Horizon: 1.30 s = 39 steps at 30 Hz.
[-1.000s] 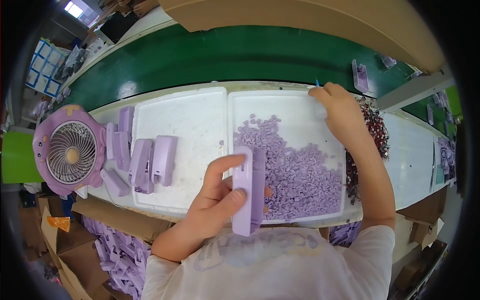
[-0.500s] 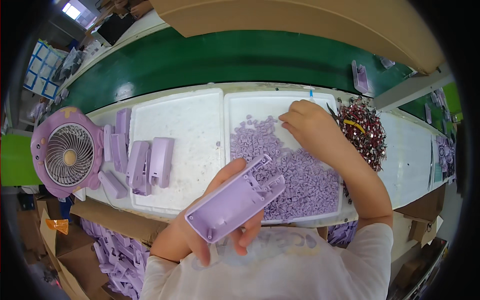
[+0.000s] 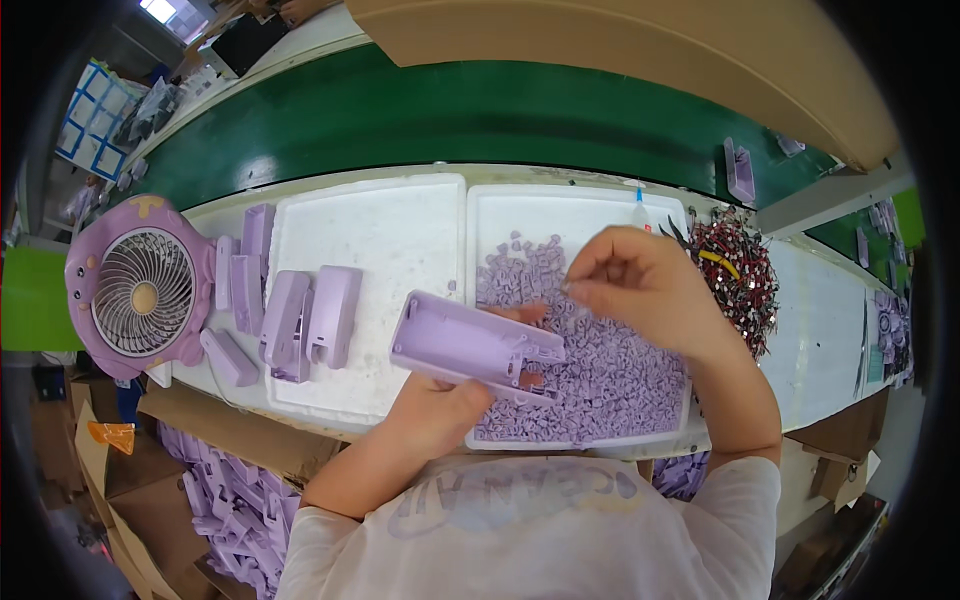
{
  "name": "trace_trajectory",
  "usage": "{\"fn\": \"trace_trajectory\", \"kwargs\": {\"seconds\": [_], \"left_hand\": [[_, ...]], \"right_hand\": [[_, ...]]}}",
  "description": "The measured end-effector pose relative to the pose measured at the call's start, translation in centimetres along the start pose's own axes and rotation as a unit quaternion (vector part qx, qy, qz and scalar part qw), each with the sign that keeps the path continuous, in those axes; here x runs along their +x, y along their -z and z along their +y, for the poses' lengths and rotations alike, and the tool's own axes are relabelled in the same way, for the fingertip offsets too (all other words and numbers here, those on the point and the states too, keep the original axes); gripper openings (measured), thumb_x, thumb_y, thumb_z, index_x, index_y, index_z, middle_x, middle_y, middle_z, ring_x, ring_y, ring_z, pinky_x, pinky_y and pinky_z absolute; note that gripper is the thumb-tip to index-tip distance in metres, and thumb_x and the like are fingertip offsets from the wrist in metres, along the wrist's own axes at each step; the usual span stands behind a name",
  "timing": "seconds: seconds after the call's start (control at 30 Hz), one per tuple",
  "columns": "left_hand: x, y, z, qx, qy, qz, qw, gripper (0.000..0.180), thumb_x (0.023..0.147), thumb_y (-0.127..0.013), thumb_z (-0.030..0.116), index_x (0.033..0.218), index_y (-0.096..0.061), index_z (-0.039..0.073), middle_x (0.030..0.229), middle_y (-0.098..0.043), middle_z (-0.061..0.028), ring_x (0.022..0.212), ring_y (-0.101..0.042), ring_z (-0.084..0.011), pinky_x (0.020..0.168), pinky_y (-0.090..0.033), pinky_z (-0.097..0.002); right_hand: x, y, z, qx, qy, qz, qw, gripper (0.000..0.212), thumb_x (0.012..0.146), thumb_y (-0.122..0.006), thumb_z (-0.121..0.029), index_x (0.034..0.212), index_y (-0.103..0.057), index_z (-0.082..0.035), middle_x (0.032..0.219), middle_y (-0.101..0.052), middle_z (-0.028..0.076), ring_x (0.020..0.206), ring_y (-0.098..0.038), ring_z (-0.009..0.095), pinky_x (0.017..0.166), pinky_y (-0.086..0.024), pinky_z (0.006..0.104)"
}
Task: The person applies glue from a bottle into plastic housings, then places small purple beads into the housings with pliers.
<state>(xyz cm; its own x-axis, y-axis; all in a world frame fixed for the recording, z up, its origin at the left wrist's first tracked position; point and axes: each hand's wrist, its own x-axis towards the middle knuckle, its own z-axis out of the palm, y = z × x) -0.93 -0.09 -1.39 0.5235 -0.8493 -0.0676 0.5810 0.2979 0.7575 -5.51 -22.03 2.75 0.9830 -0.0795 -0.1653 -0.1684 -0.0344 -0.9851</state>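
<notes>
My left hand [image 3: 440, 412] grips a light purple plastic housing [image 3: 455, 340], a long hollow shell with its open side up and its notched end to the right. Its fingers wrap underneath, and some tips show beyond the far edge. Close to that notched end, my right hand [image 3: 645, 290] is closed in a pinch. Whatever its fingertips hold is too small to make out. Below both hands, a white foam tray [image 3: 540, 205] carries a heap of small purple plastic pieces [image 3: 620, 390].
Several purple housings [image 3: 337, 310] stand on and beside a second white tray [image 3: 400, 220]. A purple fan [image 3: 140, 290] is at the left. Red and black wires with small connectors [image 3: 735, 290] pile up at the right, holding a yellow-handled tool [image 3: 718, 262]. Beyond runs a green belt [image 3: 500, 110].
My left hand has turned the housing so its notched end swings down, and has moved it up over the trays. My right hand has come nearer, its fingers now pinched.
</notes>
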Motion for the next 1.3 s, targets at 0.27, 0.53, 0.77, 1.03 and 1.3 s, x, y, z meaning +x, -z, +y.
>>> {"fn": "trace_trajectory", "kwargs": {"seconds": [0.27, 0.53, 0.77, 1.03, 1.3], "left_hand": [[0.6, -0.8, -0.2, -0.065, 0.016, -0.021, 0.998, 0.068, 0.079, -0.064, 0.043, 0.131, -0.038, 0.009, 0.139, -0.034, -0.0092, 0.125, -0.036, -0.0232, 0.1, -0.032, -0.0409], [0.1, -0.8, -0.3, -0.101, 0.015, -0.009, 0.995, 0.063, 0.081, -0.063, 0.04, 0.129, -0.038, 0.008, 0.134, -0.039, -0.0108, 0.123, -0.039, -0.0238, 0.1, -0.033, -0.0414], [-0.1, -1.4, -0.2, 0.035, 0.001, 0.06, 0.998, 0.071, 0.074, -0.07, 0.041, 0.127, -0.039, 0.004, 0.125, -0.046, -0.0132, 0.115, -0.046, -0.0256, 0.093, -0.042, -0.039], [0.2, -1.8, -0.2, 0.116, -0.042, 0.047, 0.991, 0.069, 0.065, -0.08, 0.013, 0.122, -0.043, 0.002, 0.114, -0.054, -0.0082, 0.102, -0.053, -0.0182, 0.086, -0.044, -0.0308], [0.5, -1.3, 0.0, 0.449, -0.228, -0.019, 0.864, 0.071, 0.061, -0.081, 0.011, 0.122, -0.044, 0.001, 0.121, -0.046, -0.0134, 0.1, -0.05, -0.0214, 0.083, -0.043, -0.0312]], "right_hand": [[-1.6, -1.5, 0.0, -0.275, 0.223, 0.043, 0.934, 0.011, 0.077, -0.06, 0.0, 0.088, -0.06, -0.002, 0.078, -0.058, 0.011, 0.068, -0.06, 0.023, 0.059, -0.049, 0.0308], [-1.6, -1.5, 0.8, -0.365, 0.349, 0.064, 0.861, 0.018, 0.069, -0.067, 0.001, 0.085, -0.061, -0.001, 0.077, -0.059, 0.011, 0.065, -0.059, 0.025, 0.056, -0.048, 0.0298], [-2.1, -1.7, 0.0, -0.341, 0.414, 0.049, 0.842, 0.023, 0.062, -0.072, -0.005, 0.082, -0.06, -0.005, 0.072, -0.057, 0.007, 0.061, -0.057, 0.024, 0.052, -0.046, 0.0333], [-2.0, -2.0, 0.2, -0.357, 0.425, 0.031, 0.832, 0.021, 0.06, -0.073, -0.005, 0.074, -0.058, -0.007, 0.07, -0.055, 0.007, 0.06, -0.056, 0.024, 0.05, -0.043, 0.0326], [-2.2, -2.3, -0.1, -0.22, 0.247, 0.042, 0.943, 0.02, 0.062, -0.071, 0.001, 0.074, -0.056, -0.005, 0.072, -0.054, 0.004, 0.055, -0.05, 0.013, 0.048, -0.038, 0.0242]]}}
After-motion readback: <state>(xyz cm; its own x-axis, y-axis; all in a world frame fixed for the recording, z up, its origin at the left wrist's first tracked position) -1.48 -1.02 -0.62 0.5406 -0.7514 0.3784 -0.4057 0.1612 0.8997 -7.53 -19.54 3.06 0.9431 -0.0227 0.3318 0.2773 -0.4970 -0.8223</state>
